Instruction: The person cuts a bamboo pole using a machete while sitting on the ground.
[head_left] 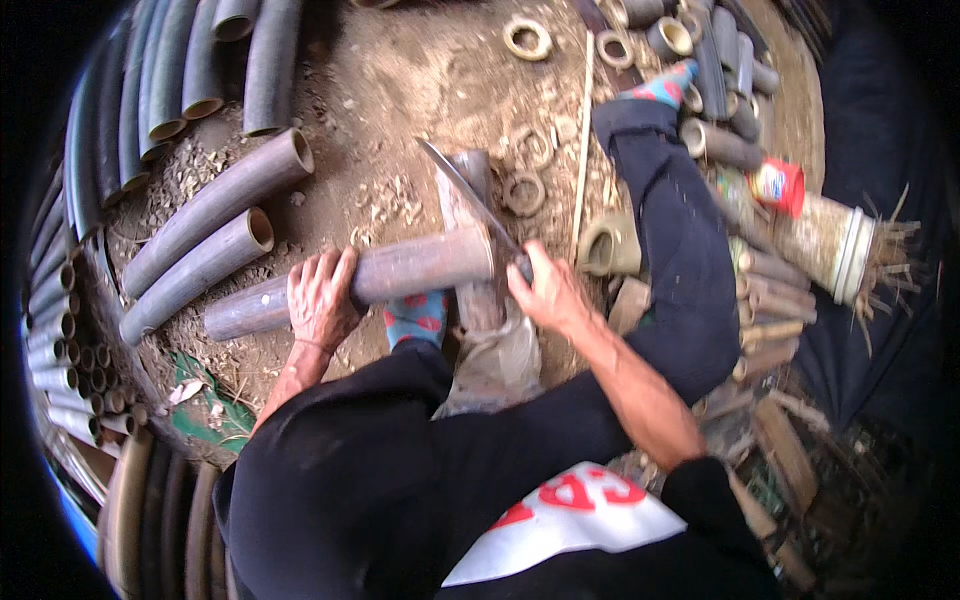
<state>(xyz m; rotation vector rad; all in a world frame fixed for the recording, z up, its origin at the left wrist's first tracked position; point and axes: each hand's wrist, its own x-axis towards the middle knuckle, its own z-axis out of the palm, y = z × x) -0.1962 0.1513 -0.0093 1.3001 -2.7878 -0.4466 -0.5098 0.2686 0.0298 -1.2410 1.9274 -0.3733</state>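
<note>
A thick brown bamboo tube (pixel 425 268) lies slantwise in front of me, its right end resting across a wooden block (pixel 480 300). My left hand (pixel 322 297) presses down on the tube's middle, fingers curled over it. In my right hand (pixel 552 290) is the dark handle of a long-bladed cutting tool (pixel 468 192). Its narrow, slightly curved blade points away to the far left and passes close by the tube's right end; whether it touches, I cannot tell. Teeth on the edge cannot be made out. My foot in a patterned sock (pixel 415 318) is beneath the tube.
Two loose bamboo tubes (pixel 225 212) lie to the left, with rows of more tubes (pixel 175 70) beyond. Bamboo rings (pixel 527 40) and shavings (pixel 390 200) litter the dirt. At right are a red container (pixel 778 187), a pale bucket (pixel 835 245) and short offcuts (pixel 720 143).
</note>
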